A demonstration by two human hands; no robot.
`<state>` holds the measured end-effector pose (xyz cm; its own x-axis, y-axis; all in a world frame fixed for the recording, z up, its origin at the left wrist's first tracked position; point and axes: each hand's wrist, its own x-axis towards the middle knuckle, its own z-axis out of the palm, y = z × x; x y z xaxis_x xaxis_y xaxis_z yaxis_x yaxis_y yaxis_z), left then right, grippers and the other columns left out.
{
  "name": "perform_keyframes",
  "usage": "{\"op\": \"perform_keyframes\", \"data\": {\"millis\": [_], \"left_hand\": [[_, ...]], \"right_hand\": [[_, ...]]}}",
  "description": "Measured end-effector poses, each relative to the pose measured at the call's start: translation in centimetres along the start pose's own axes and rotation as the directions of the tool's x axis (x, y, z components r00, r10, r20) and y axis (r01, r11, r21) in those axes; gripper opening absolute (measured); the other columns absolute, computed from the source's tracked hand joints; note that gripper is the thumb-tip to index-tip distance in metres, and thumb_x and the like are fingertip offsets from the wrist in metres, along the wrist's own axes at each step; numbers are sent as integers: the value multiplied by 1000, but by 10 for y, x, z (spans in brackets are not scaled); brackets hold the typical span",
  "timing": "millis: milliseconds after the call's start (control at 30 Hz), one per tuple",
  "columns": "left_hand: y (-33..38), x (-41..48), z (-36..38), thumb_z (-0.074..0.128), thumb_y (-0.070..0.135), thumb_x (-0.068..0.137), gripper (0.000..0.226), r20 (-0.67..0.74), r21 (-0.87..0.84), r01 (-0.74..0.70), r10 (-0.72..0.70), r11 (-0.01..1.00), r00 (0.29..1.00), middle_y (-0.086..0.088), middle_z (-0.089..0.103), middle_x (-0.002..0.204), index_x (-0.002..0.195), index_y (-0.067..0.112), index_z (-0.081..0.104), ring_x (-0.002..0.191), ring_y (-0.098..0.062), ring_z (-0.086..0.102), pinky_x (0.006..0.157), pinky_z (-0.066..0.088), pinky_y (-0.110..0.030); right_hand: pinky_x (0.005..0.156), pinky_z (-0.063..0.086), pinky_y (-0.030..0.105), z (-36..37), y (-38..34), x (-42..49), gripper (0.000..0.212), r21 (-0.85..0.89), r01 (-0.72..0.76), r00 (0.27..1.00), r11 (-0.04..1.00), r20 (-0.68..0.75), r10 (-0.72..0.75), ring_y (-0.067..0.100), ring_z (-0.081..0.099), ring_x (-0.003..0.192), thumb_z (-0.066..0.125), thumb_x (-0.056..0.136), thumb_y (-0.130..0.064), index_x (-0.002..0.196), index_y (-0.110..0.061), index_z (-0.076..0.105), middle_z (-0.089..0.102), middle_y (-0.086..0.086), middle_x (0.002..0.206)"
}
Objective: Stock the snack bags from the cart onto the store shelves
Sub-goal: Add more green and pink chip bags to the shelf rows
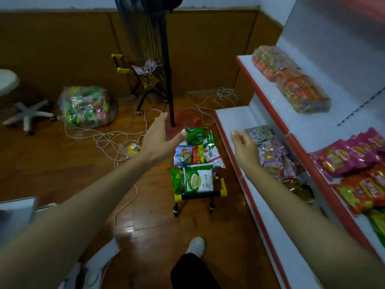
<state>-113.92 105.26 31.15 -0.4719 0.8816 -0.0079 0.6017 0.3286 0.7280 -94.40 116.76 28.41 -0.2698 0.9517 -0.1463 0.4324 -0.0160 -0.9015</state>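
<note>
A small black cart with a yellow-capped handle (200, 194) stands on the wooden floor, filled with snack bags: a green bag (196, 135) at its far end, a blue chip bag (183, 156), and a white-and-green bag (199, 181) near the handle. My left hand (160, 138) hovers open just left of the green bag, fingers spread, holding nothing. Above the lowest shelf's edge my right hand (243, 146) hangs with loosely curled fingers, empty. The white shelves with red edges (235, 163) on the right hold several snack packs.
A black pole (168, 80) rises behind the cart, with a second small cart (145, 80) beyond it. White cables (108, 140) sprawl over the floor. A clear sack of snacks (85, 107) and a stool base (29, 115) sit left. My shoe (195, 246) is behind the cart.
</note>
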Motion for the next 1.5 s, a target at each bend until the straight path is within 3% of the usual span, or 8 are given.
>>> {"op": "perform_keyframes", "data": {"millis": [200,467,667,900,1033,1200,1367,1500], "left_hand": [[-56,51,34,56,53,87,84,114,-73,166,-157,983,981,-4,21,157,151,16,16,143,-22,24,116,24,-44],[-117,86,87,56,35,92,74,249,-5,280,-270,960,930,-9,22,156,149,8,17,143,-24,24,113,23,-35],[-175,91,132,57,29,93,75,392,7,487,-451,873,802,-10,22,156,150,8,14,141,-25,27,107,27,-31],[-219,94,178,61,29,90,81,448,-78,721,-622,689,642,-14,23,155,150,9,11,140,-28,29,110,34,-43],[-235,94,201,60,36,90,80,448,-94,790,-683,605,576,-13,27,154,150,11,13,137,-30,35,106,36,-40],[-240,91,232,63,36,87,69,412,-141,805,-705,577,577,-14,49,138,141,8,30,122,-28,50,93,41,-32],[-249,95,245,67,26,85,54,315,-43,792,-744,609,590,-14,62,119,127,8,39,93,-30,61,76,49,-34],[-256,95,240,68,24,85,48,295,-16,779,-741,627,603,-15,65,115,124,9,42,93,-32,65,76,53,-36]], "right_hand": [[90,38,23,41,49,50,48,-24,-199,979,980,49,200,20,51,122,46,98,-39,135,-9,49,56,5,132],[88,42,29,77,114,82,45,-88,-375,926,923,19,377,21,56,110,45,97,-43,126,-12,56,61,5,121],[89,43,30,108,158,88,45,-82,-491,871,867,-36,490,22,57,112,46,96,-43,127,-11,57,62,5,122],[85,46,35,146,180,91,37,-45,-518,854,854,-86,514,26,58,101,52,96,-35,119,-7,57,62,15,116],[80,44,30,155,196,95,33,-40,-515,853,856,-126,507,20,56,88,53,95,-33,115,-7,59,59,5,95],[80,51,31,157,222,91,32,-74,-517,856,853,-74,512,14,60,96,56,93,-37,115,-14,59,64,-3,104],[69,44,17,158,235,97,31,-138,-489,871,861,-40,489,10,59,93,55,93,-36,116,-15,58,63,-3,104],[59,39,7,162,240,94,30,-137,-476,879,868,-65,472,7,58,86,56,94,-32,116,-12,58,58,-7,95]]}}
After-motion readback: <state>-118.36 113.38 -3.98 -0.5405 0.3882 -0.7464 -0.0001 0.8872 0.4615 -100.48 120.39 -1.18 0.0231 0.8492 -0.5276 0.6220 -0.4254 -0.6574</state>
